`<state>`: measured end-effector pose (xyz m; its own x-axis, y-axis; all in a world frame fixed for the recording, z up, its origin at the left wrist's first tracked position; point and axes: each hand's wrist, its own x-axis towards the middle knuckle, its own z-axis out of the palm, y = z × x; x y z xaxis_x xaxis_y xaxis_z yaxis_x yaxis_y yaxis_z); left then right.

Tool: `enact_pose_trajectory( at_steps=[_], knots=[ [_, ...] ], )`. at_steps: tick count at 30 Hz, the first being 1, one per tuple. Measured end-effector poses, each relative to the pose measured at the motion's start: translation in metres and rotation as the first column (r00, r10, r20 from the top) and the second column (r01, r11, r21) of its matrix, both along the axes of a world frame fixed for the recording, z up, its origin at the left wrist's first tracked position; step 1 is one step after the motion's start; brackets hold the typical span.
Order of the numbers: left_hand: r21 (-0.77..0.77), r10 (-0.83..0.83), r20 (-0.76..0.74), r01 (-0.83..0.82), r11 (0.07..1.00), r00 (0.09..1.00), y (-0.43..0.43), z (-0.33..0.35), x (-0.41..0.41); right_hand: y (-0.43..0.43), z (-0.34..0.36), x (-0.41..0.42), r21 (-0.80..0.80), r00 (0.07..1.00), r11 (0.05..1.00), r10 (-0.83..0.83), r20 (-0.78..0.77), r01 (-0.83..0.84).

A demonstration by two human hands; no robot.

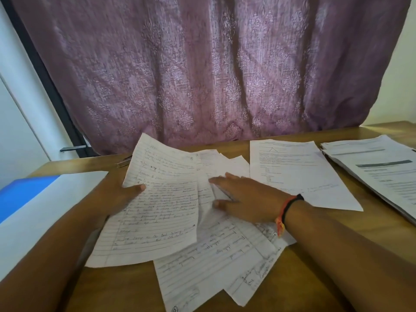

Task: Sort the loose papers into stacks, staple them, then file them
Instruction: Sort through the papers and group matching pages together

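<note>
1. The left hand (120,199) comes in from the lower left, and its grip pinches a lined sheet (162,206), thumb on top.
2. The right hand (244,199) lies flat, grip released, pressing loose papers (213,257) mid-frame on the counter (117,289).

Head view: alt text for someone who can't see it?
The left hand holds a handwritten sheet over a loose pile on a table; right hand rests flat on that pile. A printed sheet and printed stack lie right.
</note>
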<state>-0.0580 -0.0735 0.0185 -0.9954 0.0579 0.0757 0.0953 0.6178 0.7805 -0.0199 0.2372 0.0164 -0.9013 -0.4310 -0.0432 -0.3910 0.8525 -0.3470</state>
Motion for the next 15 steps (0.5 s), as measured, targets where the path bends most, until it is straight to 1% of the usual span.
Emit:
enact_pose_trajectory(
  at_steps=[2, 4, 5, 6, 7, 8, 10, 11, 13, 15],
  knots=[
    [0.002, -0.037, 0.016, 0.037, 0.999, 0.999, 0.0048, 0.0023, 0.0045, -0.0008, -0.0031, -0.0017, 0.094, 0.993, 0.993, -0.054, -0.106, 0.064],
    [-0.002, -0.013, 0.01, 0.013, 1.0, 1.0, 0.0058, 0.0016, 0.0063, -0.0019, -0.006, -0.0007, 0.161, 0.993, 0.984, -0.056, -0.106, 0.073],
    [-0.009, -0.02, -0.002, 0.02, 1.0, 1.0, 0.0064, 0.0019, 0.0065, -0.0017, -0.0073, -0.0003, 0.146, 0.997, 0.988, -0.039, -0.066, 0.048],
    [0.002, -0.014, -0.005, 0.014, 1.0, 1.0, 0.006, 0.0002, 0.0043, -0.0017, -0.0075, 0.0004, 0.086, 0.999, 0.996, -0.03, -0.024, 0.032],
    [0.014, -0.022, -0.013, 0.022, 1.0, 1.0, 0.0085, 0.0009, 0.0066, -0.0014, -0.0062, 0.0014, 0.024, 0.999, 0.999, -0.036, -0.002, 0.036],
    [0.005, -0.026, -0.019, 0.026, 1.0, 0.999, 0.0075, -0.0017, 0.0045, -0.0006, -0.0049, 0.0009, -0.005, 0.998, 0.998, -0.059, -0.011, 0.059],
    [-0.001, -0.009, -0.036, 0.009, 1.0, 0.999, 0.0056, -0.0054, 0.0032, -0.0017, -0.0005, 0.0033, 0.085, 0.991, 0.989, -0.116, -0.064, 0.121],
    [0.017, -0.002, -0.036, 0.002, 1.0, 0.999, 0.0059, -0.004, 0.0044, -0.0024, -0.0006, 0.0038, 0.128, 0.991, 0.985, -0.107, -0.083, 0.117],
    [0.026, 0.017, -0.022, -0.016, 1.0, 1.0, 0.0043, -0.0044, 0.0034, -0.0028, -0.0038, 0.0031, 0.125, 0.997, 0.99, -0.055, -0.054, 0.062],
    [-0.053, 0.019, -0.031, -0.02, 0.998, 0.999, 0.001, -0.0033, 0.0021, -0.0029, -0.0051, 0.0001, 0.076, 0.999, 0.996, -0.042, -0.021, 0.043]
  ],
)
